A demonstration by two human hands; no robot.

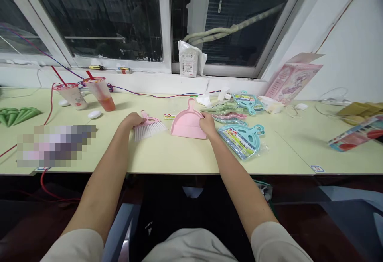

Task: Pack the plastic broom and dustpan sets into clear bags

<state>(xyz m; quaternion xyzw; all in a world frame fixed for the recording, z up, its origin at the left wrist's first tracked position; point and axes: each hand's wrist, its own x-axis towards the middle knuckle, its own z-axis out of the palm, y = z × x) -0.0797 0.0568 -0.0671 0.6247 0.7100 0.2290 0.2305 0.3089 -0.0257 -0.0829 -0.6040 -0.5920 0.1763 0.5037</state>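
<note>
My left hand [133, 121] is closed on a small pink hand brush [149, 124], whose white bristles point toward the table's front edge. To its right a pink dustpan [188, 123] lies on the table with its handle pointing toward the window. My right hand [207, 124] grips the dustpan at its right side; the fingertips are partly hidden. Between brush and dustpan, a little farther back, lies a small colourful label card [169, 116]. Just right of my right hand, a turquoise dustpan set [243, 138] rests in clear plastic wrapping.
More wrapped sets [248, 101] and green plastic packaging [223, 107] lie behind on the right. Two drink cups [101, 94] with red straws stand back left, near a white mouse [94, 114]. A pink box [295, 78] leans by the wall. The pale yellow table [173, 160] ends close to me.
</note>
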